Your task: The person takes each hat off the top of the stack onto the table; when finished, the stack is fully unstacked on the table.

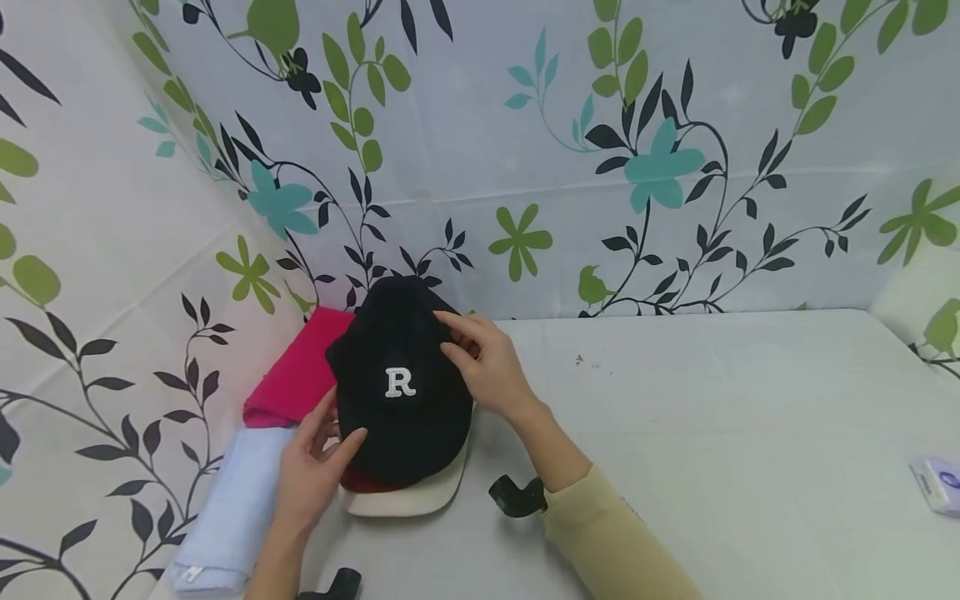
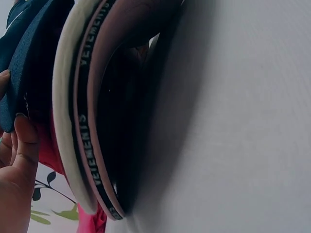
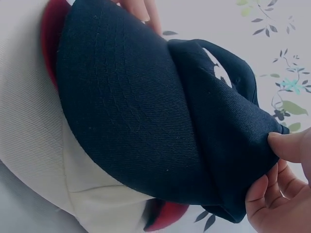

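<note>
A black baseball cap (image 1: 405, 442) with a white letter R lies on top of a stack of caps at the left of the table. My left hand (image 1: 309, 471) pinches the edge of its brim between thumb and fingers. At the other side, my right hand (image 1: 491, 367) pinches the side of the crown, and the right wrist view shows the cloth (image 3: 243, 155) bunched there. Below sits a cream cap (image 3: 29, 111), with a strip of red (image 3: 51, 43) between the two. Lower brims with a lettered band (image 2: 86, 141) show in the left wrist view.
Behind the caps lies a folded pink-red cloth (image 1: 296, 375), with a folded light blue cloth (image 1: 232, 500) in front of it. A small white and purple packet (image 1: 936, 485) is at the table's right edge. A leaf-patterned curtain (image 1: 465, 125) hangs along the back and left.
</note>
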{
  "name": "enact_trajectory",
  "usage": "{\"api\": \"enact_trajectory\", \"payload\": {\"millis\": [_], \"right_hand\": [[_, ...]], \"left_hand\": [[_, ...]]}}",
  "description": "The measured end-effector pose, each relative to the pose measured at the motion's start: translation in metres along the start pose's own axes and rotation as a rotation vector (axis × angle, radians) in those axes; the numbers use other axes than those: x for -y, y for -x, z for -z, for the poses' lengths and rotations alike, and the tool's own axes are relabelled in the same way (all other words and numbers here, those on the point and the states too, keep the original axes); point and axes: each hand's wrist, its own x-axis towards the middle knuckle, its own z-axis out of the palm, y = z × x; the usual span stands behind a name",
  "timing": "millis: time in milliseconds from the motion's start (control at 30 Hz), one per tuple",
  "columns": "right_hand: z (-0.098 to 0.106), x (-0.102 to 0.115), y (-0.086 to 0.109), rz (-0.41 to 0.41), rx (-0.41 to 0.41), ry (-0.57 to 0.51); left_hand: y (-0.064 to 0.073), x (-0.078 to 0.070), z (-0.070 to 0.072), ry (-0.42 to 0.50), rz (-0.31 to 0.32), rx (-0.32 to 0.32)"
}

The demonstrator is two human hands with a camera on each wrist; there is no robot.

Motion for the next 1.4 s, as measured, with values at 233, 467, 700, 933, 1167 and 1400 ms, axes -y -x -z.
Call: {"api": "enact_trajectory", "payload": {"millis": [233, 467, 700, 933, 1167, 1400], "right_hand": [[0.007, 0.002, -0.001, -0.010, -0.022, -0.014], [0.012, 0.000, -0.001, -0.037, -0.044, -0.030], [0.024, 0.002, -0.003, -0.024, -0.093, -0.048], [0.036, 0.007, -0.005, -0.021, -0.114, -0.037], [0.045, 0.007, -0.006, -0.015, -0.108, -0.026], [0.056, 0.005, -0.007, -0.030, -0.121, -0.018]], "left_hand": [[-0.002, -0.009, -0.004, 0.001, -0.038, 0.019], [-0.007, -0.013, -0.009, 0.004, -0.054, 0.022], [-0.013, -0.023, -0.018, -0.027, -0.085, 0.015], [-0.018, -0.027, -0.029, 0.025, -0.090, 0.027], [-0.020, -0.025, -0.039, 0.079, -0.143, 0.029], [-0.020, -0.029, -0.049, 0.103, -0.188, 0.034]]}}
